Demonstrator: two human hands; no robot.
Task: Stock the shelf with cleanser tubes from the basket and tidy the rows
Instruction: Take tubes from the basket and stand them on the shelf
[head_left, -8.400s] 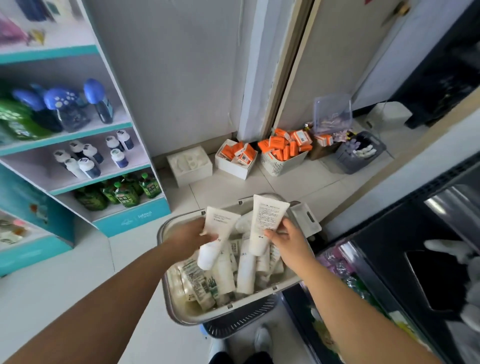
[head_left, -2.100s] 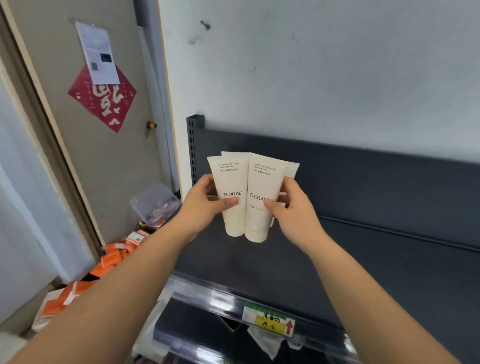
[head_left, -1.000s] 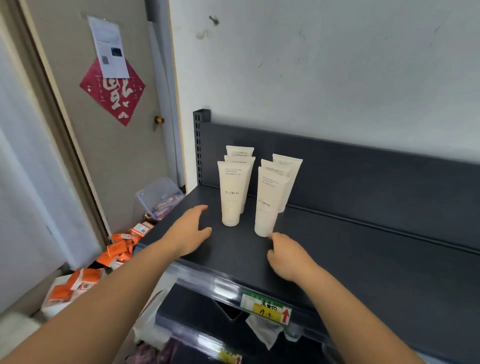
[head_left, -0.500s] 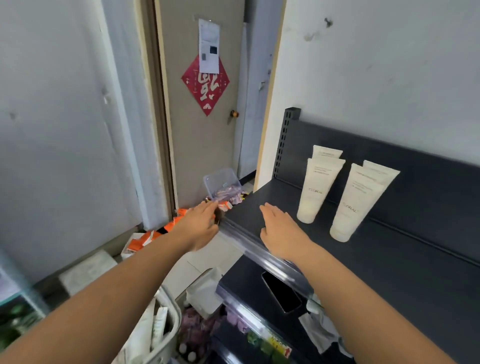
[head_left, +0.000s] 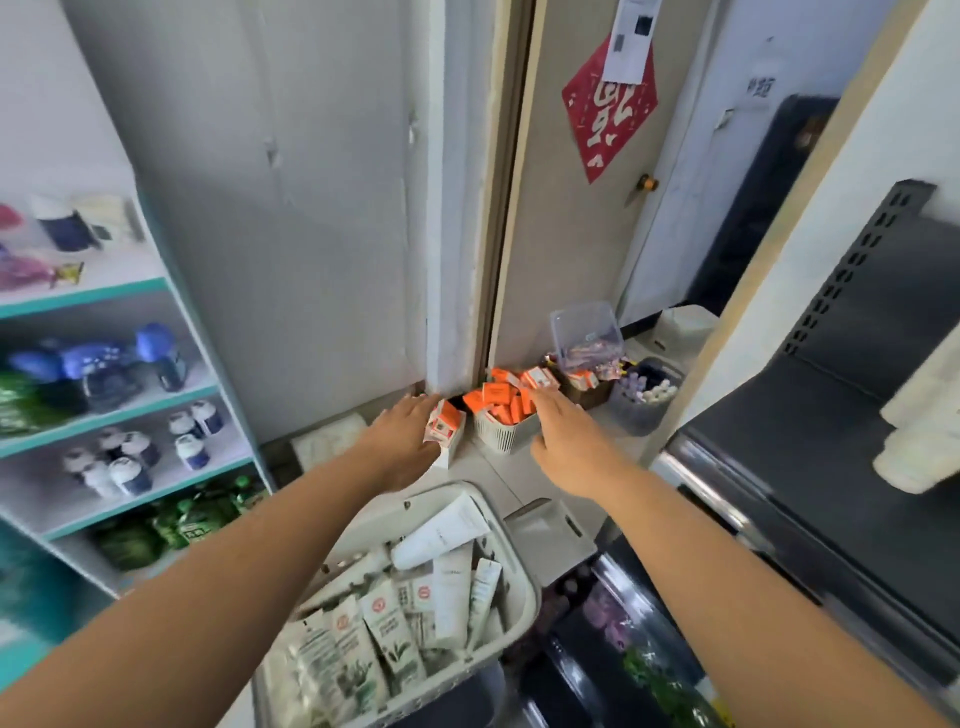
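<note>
1. Pale floor tiles and a grey-white wall lie behind the basket (head_left: 525, 592), a light plastic one standing low in front of the person.
2. Cleanser tubes (head_left: 441, 532) are heaped inside the basket. They are white and flat-ended, with small dark print, and they lie across one another. The topmost tube slants with its crimped end up by the basket's far rim.
3. On the basket's near side are flat packs (head_left: 358, 649) printed with green leaves and small red round marks, overlapping like cards.
4. The left hand (head_left: 405, 441) hovers past the basket's far-left edge, palm down. Its fingers are straight and close together, and it holds nothing.
5. The right hand (head_left: 566, 441) is stretched out past the basket's far-right corner. Its fingers are also straight, and it too is empty.
6. To the right of the basket and higher up runs the dark shelf (head_left: 831, 441). More white tubes (head_left: 919, 431) stand on it at the edge of view, too blurred to count.
7. Beyond the basket, at the foot of the door, sits a slatted white tub of orange boxes (head_left: 501, 410), with a clear plastic container (head_left: 587, 332) just behind it.
8. To the left of the basket stands a teal-edged rack (head_left: 130, 405) holding blue-capped and green bottles.
</note>
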